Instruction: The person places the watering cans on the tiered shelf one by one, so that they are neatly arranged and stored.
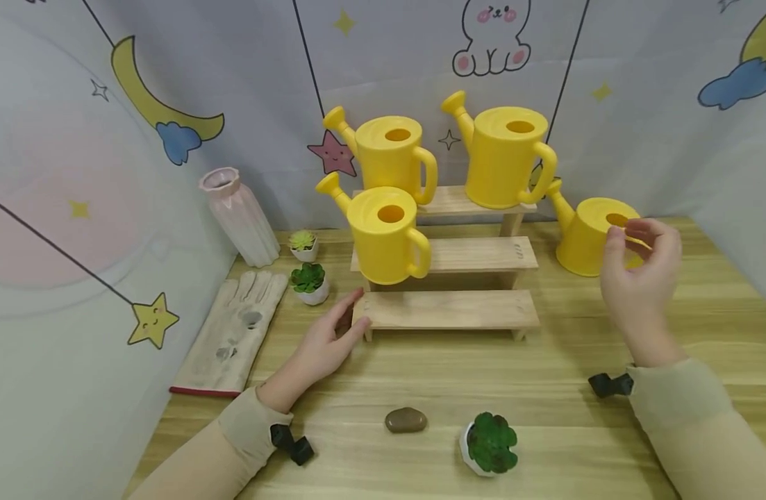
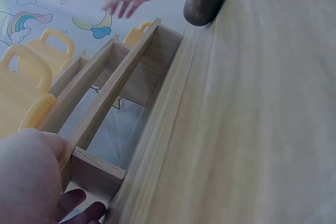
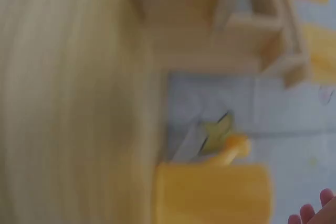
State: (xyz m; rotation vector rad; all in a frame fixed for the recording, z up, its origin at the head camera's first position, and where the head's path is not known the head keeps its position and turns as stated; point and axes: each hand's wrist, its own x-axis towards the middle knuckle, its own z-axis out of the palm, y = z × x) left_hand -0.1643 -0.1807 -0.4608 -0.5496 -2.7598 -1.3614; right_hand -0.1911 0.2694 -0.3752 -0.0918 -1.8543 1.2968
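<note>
My left hand (image 1: pixel 325 340) grips the left end of a three-step wooden stand (image 1: pixel 451 310), thumb at the lowest step's front corner and fingers along its side. My right hand (image 1: pixel 645 281) has loosely bent fingers and holds nothing. In the head view it overlaps a yellow watering can (image 1: pixel 584 239) on the table right of the stand, covering part of its handle side. The right wrist view is blurred, with fingertips (image 3: pixel 326 196) apart from that can. Another yellow watering can (image 1: pixel 385 239) stands on the middle step; two more, a left can (image 1: pixel 389 156) and a right can (image 1: pixel 504 160), occupy the top step.
Left of the stand are two small potted succulents (image 1: pixel 310 281), a pink-and-white vase (image 1: pixel 242 219) and a work glove (image 1: pixel 232 333). Nearer me on the wooden table lie a brown stone (image 1: pixel 405 420) and another potted succulent (image 1: pixel 492 443). A printed cloth (image 1: pixel 395 62) hangs behind.
</note>
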